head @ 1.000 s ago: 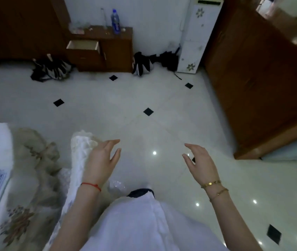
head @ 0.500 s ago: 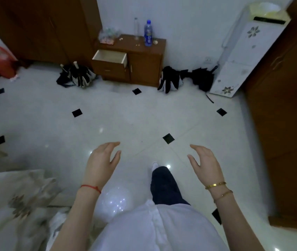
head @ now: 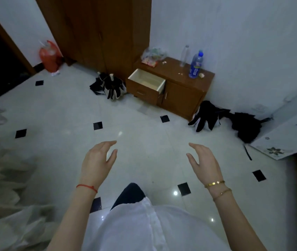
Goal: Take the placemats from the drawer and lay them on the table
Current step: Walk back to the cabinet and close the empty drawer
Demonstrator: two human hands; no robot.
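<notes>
- The left hand (head: 97,161) hangs in the air over the floor (head: 144,142), fingers loosely spread and lightly bent, grasping nothing; a red string circles its wrist.
- The right hand (head: 204,163) hangs level with it and well apart from it, palm turned inward, fingers relaxed and released; two gold bracelets sit on that wrist.
- The drawer (head: 146,82) of a small brown cabinet (head: 182,95) stands pulled out, well ahead of both hands. The part of its pale inside that shows is bare; no placemats can be made out there or anywhere else in view.
- On the cabinet top stand a blue-capped water bottle (head: 195,65), a clear bottle (head: 184,56) just beside it, and a crumpled plastic bag (head: 153,55) at the left end.
- A folded black-and-white umbrella (head: 111,86) lies on the floor just left of the cabinet; another umbrella (head: 205,117) lies to its right, near the wall.
- A red bag (head: 49,57) sits by the wooden door (head: 97,29).
- The person's white shirt (head: 140,227) and one dark trouser leg (head: 129,193) fill the bottom middle.
- Blurred pale fabric (head: 1,178) runs along the left edge.
</notes>
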